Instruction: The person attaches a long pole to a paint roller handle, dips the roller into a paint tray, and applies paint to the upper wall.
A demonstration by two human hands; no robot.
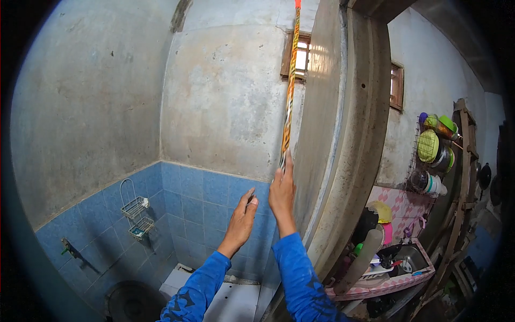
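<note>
A long, thin pole (291,91) with an orange, black and white pattern rises steeply toward the top of the view, where a red piece sits at its upper end. My right hand (282,193) grips its lower part, the index finger stretched along the shaft. To the left and slightly lower is my left hand (242,222), apart from the pole, its fingers extended and holding nothing. Both forearms wear blue sleeves. What the pole's top carries is out of view.
A concrete door frame (354,123) stands close on my right. Blue tiles (188,188) line the lower wall, with a wire rack (135,207) hanging there. A white basin edge (233,303) lies below. Beyond the frame are a sink (413,257), dish rack (416,155) and wooden ladder-like frame (456,209).
</note>
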